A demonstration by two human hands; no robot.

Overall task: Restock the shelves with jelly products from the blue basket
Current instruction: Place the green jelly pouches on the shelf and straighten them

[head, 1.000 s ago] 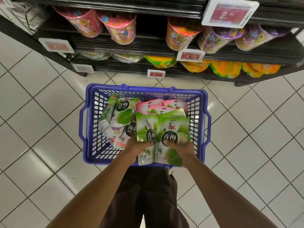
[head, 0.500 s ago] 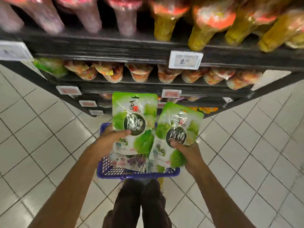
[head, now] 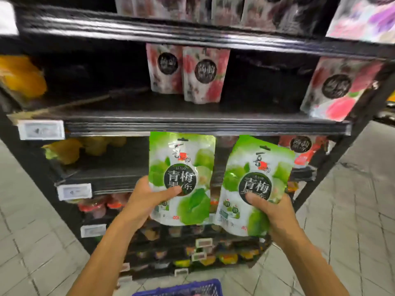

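The left hand [head: 147, 201] is holding up a glossy green plum jelly pouch [head: 181, 167], fingers clamped on its lower half. Just beside it, a second green pouch [head: 258, 178] is tilting slightly in the right hand [head: 275, 212], fingers likewise clamped. Both pouches are waiting before the half-filled shelf [head: 192, 122], neither placed yet. The blue basket [head: 183, 288] is showing only its rim, so more pouches probably remain.

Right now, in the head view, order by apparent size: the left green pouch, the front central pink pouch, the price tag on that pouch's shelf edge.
1. Left green pouch (nearest the camera).
2. Front central pink pouch.
3. Price tag.
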